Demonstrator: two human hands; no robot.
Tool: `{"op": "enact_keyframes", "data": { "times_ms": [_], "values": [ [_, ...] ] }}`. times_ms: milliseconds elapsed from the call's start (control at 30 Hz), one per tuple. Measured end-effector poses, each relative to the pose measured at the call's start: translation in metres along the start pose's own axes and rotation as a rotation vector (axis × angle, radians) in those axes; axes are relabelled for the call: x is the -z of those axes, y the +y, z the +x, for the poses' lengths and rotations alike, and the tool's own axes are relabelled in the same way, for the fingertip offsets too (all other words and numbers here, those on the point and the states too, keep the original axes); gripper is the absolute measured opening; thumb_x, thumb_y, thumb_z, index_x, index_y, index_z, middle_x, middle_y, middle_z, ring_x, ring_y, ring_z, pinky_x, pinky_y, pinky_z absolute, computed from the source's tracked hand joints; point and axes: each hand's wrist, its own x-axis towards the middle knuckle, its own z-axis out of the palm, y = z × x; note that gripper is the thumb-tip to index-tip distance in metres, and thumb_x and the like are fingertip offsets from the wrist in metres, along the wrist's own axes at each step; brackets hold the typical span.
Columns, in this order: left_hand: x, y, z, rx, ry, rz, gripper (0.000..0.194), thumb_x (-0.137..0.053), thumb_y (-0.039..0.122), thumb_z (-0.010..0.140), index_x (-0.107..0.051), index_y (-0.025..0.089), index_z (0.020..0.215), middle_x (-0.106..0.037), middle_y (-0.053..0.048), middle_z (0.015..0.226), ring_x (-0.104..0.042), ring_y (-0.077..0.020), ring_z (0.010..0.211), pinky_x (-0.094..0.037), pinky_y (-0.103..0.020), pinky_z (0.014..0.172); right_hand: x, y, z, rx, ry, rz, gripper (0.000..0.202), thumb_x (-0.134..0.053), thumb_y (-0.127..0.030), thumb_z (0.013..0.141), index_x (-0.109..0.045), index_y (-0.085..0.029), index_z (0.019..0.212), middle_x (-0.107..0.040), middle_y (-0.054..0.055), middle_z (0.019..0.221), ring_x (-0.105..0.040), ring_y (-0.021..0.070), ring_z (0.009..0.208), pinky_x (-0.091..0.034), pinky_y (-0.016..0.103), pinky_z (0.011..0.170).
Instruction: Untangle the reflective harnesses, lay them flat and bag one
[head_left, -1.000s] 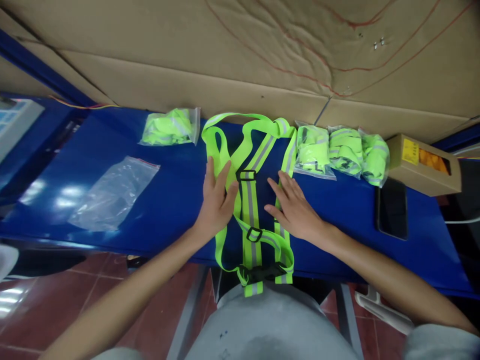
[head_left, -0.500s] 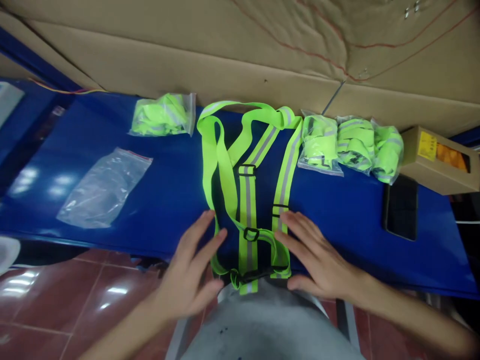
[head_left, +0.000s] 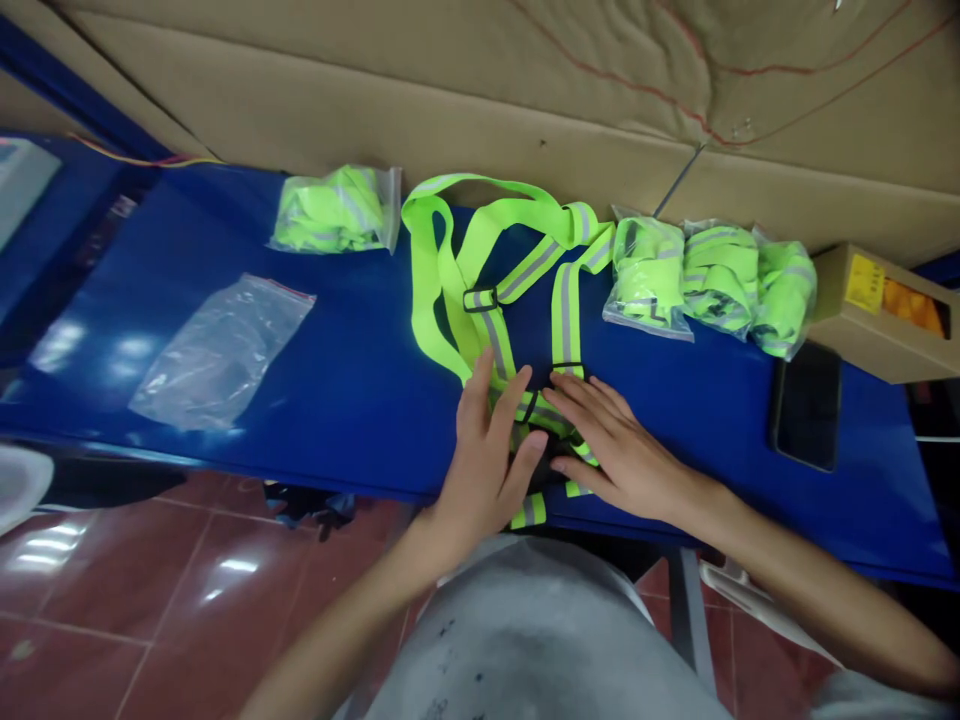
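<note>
A neon-yellow reflective harness [head_left: 568, 320] with grey stripes and black buckles lies spread on the blue table [head_left: 360, 400]. My left hand [head_left: 495, 450] rests on its lower left straps, fingers apart. From the other side, my right hand [head_left: 622, 440] lies over the lower right straps, its fingers stretched out and nearly flat. Between the hands the straps are bunched, and part of them is hidden under the fingers. One loose strap end shows at the table's front edge, below my left hand. A black buckle [head_left: 480, 299] sits on the left strap, above my left hand.
An unfilled clear zip bag [head_left: 225, 350] lies at left. Bagged yellow straps stand at the back: one bag [head_left: 334, 210] left, several [head_left: 649, 270] right. A phone [head_left: 806, 405] and a cardboard box [head_left: 885, 310] are at far right. A cardboard-covered wall [head_left: 450, 110] bounds the back.
Both hands have moved inward and up the table, closer together. The harness's lower straps have been pushed away from the front edge and bunched up. The left buckle has tilted and shifted.
</note>
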Motion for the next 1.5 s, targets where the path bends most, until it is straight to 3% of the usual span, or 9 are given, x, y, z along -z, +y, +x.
{"op": "enact_keyframes", "data": {
  "times_ms": [167, 300, 467, 633, 900, 1067, 1200, 1333, 1500],
  "values": [
    [0.009, 0.002, -0.009, -0.034, 0.078, 0.032, 0.06, -0.049, 0.035, 0.11, -0.033, 0.038, 0.167, -0.016, -0.009, 0.181, -0.018, -0.0329, 0.168, -0.037, -0.056, 0.131, 0.017, 0.011, -0.01, 0.081, 0.053, 0.029, 0.079, -0.065, -0.048, 0.103, -0.029, -0.03, 0.171, -0.047, 0.013, 0.17, -0.045, 0.0338, 0.157, -0.038, 0.063, 0.128],
    [0.018, 0.0, -0.035, -0.096, 0.105, 0.121, 0.064, -0.055, 0.033, 0.106, -0.034, 0.039, 0.167, -0.029, -0.01, 0.175, -0.031, -0.0346, 0.163, -0.043, -0.056, 0.126, 0.024, 0.02, -0.018, 0.063, 0.161, 0.113, 0.058, -0.061, -0.035, 0.106, -0.046, -0.033, 0.162, -0.061, 0.01, 0.157, -0.06, 0.0313, 0.144, -0.051, 0.057, 0.117],
    [0.021, 0.003, -0.052, -0.121, 0.15, 0.295, 0.068, -0.066, 0.027, 0.099, -0.042, 0.037, 0.163, -0.061, -0.013, 0.146, -0.061, -0.0361, 0.132, -0.051, -0.054, 0.104, 0.022, 0.022, -0.019, -0.042, 0.317, 0.27, 0.035, -0.052, -0.018, 0.108, -0.067, -0.028, 0.138, -0.076, 0.008, 0.125, -0.075, 0.0215, 0.115, -0.063, 0.04, 0.1],
    [0.014, 0.012, -0.049, -0.165, 0.169, 0.407, 0.072, -0.074, 0.039, 0.097, -0.045, 0.034, 0.162, -0.071, -0.011, 0.131, -0.069, -0.0319, 0.108, -0.047, -0.046, 0.084, 0.025, 0.022, -0.016, 0.004, 0.257, 0.251, 0.036, -0.05, -0.015, 0.108, -0.066, -0.027, 0.137, -0.076, 0.007, 0.126, -0.074, 0.0206, 0.116, -0.063, 0.04, 0.1],
    [0.01, 0.018, -0.042, -0.216, 0.204, 0.51, 0.049, -0.079, 0.043, 0.093, -0.065, 0.029, 0.138, -0.073, -0.012, 0.125, -0.063, -0.0329, 0.108, -0.043, -0.048, 0.088, 0.048, 0.02, 0.014, 0.001, 0.239, 0.121, 0.029, -0.051, -0.019, 0.109, -0.07, -0.025, 0.13, -0.08, 0.006, 0.117, -0.077, 0.0216, 0.106, -0.061, 0.039, 0.092],
    [0.005, 0.018, -0.038, -0.157, 0.233, 0.514, 0.038, -0.078, 0.047, 0.094, -0.071, 0.025, 0.124, -0.064, -0.015, 0.142, -0.055, -0.0376, 0.131, -0.03, -0.059, 0.118, 0.034, 0.021, 0.016, -0.103, 0.262, 0.172, 0.025, -0.052, -0.022, 0.11, -0.071, -0.024, 0.125, -0.081, 0.004, 0.114, -0.078, 0.0195, 0.101, -0.061, 0.034, 0.09],
    [0.003, 0.02, -0.036, -0.115, 0.176, 0.436, 0.026, -0.077, 0.039, 0.096, -0.073, 0.022, 0.116, -0.06, -0.016, 0.146, -0.052, -0.0391, 0.139, -0.019, -0.065, 0.125, 0.024, 0.027, 0.008, -0.174, 0.26, 0.19, 0.024, -0.052, -0.024, 0.11, -0.072, -0.023, 0.124, -0.082, 0.005, 0.114, -0.079, 0.0205, 0.103, -0.062, 0.034, 0.089],
    [0.006, 0.022, -0.035, -0.036, 0.129, 0.299, 0.008, -0.072, 0.025, 0.099, -0.07, 0.023, 0.106, -0.059, -0.014, 0.145, -0.049, -0.0388, 0.144, -0.026, -0.066, 0.124, 0.024, 0.03, 0.008, -0.189, 0.252, 0.189, 0.025, -0.052, -0.025, 0.11, -0.072, -0.024, 0.124, -0.081, 0.005, 0.116, -0.079, 0.0215, 0.105, -0.061, 0.035, 0.09],
    [0.01, 0.024, -0.031, -0.057, 0.108, 0.185, 0.01, -0.07, 0.019, 0.1, -0.067, 0.023, 0.109, -0.059, -0.012, 0.14, -0.052, -0.0356, 0.141, -0.04, -0.061, 0.116, 0.027, 0.029, 0.007, -0.185, 0.239, 0.204, 0.025, -0.051, -0.025, 0.11, -0.072, -0.023, 0.125, -0.081, 0.006, 0.118, -0.079, 0.0216, 0.107, -0.061, 0.035, 0.091]
  ]
}}
